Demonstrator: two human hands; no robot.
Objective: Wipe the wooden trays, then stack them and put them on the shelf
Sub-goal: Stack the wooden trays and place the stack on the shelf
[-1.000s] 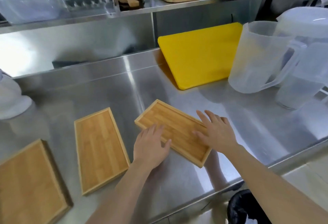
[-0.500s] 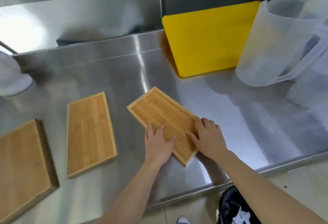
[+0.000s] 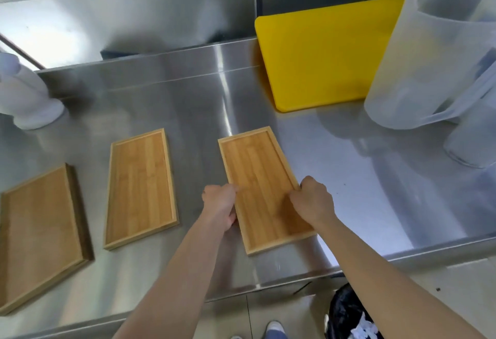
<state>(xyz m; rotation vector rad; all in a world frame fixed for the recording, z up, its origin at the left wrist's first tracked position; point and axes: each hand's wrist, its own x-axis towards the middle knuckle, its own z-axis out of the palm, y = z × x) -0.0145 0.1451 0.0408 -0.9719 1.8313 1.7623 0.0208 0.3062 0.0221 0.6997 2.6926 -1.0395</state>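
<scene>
Three wooden trays lie flat on the steel counter. The right tray sits lengthwise in front of me, near the counter's front edge. My left hand grips its left long edge and my right hand grips its right long edge, fingers curled over the rims. The middle tray rests apart to the left. A larger left tray lies at the far left, partly cut off by the frame.
A yellow cutting board leans against the back wall. Translucent plastic jugs stand at the right. A white object sits at the far left. A black-lined bin is on the floor below the counter edge.
The right tray has been turned from a diagonal to lengthwise. Both hands went from lying flat on its near end to gripping its long edges.
</scene>
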